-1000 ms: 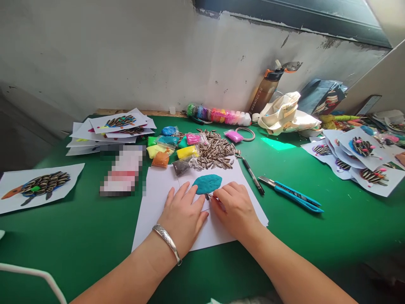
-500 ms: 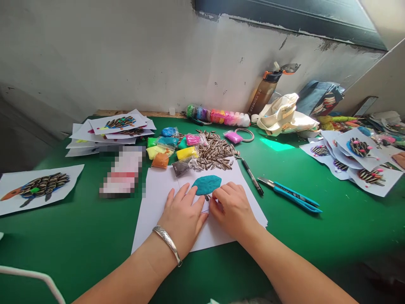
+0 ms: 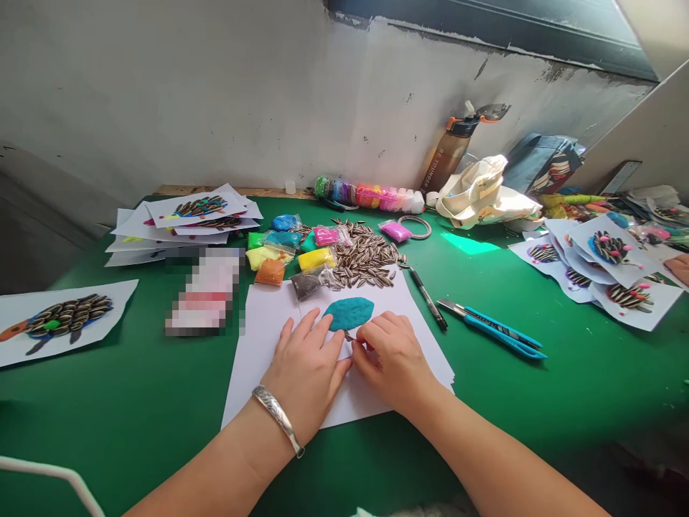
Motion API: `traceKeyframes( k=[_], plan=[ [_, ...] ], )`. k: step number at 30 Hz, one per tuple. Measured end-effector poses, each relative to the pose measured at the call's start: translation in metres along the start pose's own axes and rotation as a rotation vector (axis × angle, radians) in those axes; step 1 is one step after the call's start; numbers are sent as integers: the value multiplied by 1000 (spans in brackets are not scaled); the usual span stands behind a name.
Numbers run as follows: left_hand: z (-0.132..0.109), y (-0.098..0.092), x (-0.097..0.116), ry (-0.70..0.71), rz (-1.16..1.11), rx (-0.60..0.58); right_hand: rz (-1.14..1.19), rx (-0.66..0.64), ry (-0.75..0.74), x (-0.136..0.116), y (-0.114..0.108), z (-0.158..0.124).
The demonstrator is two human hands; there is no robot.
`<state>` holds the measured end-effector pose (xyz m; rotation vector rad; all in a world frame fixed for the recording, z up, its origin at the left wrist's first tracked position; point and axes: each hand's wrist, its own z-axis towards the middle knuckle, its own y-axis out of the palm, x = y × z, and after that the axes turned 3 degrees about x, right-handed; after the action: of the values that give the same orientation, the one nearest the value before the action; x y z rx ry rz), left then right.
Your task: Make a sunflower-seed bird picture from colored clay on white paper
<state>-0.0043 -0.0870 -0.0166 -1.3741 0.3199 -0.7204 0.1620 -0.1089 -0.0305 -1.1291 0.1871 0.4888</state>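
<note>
Surface: green tabletop [image 3: 134, 431], white paper sheet [image 3: 258, 337] lying on it.
Clay: teal clay patch [image 3: 349, 314] on the paper, long axis roughly left-right, straight ahead of both hands.
Left hand [image 3: 306, 373]: fingers spread, flat on paper, tips just beside clay's left end.
Right hand [image 3: 392, 362]: fingers pressed together below clay's lower edge, pinching small dark bit [image 3: 349, 335], too small to identify.
Beyond: striped sunflower seeds [image 3: 366, 262] in a heap past the paper's far edge.
</note>
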Motion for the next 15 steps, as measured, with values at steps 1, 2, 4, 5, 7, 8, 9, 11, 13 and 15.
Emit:
traceKeyframes(
  k=[1,2,4,5,7,8,9,11,13,15],
  plan=[
    [0,-1,0,5,0,7,3,-3,3,-1,0,0],
    [0,-2,0,7,1,12,3,-5,6,-1,0,0],
    [0,-4,1,8,3,9,-4,-9,10,-1,2,0],
    [0,-4,1,7,5,7,-9,-11,11,-1,3,0],
    [0,-4,2,9,6,0,-24,-18,12,-2,5,1],
    [-1,-4,2,8,8,-3,-33,-21,10,-2,7,2],
    [-1,-3,2,7,11,-4,-44,-24,9,-3,8,2],
    [-1,-3,2,6,16,-4,-71,-28,11,-4,10,3],
    [-1,-2,2,5,18,-3,-98,-30,19,-4,12,3],
    [-1,-2,3,0,16,-7,-112,-30,29,-4,12,3]
  ],
)
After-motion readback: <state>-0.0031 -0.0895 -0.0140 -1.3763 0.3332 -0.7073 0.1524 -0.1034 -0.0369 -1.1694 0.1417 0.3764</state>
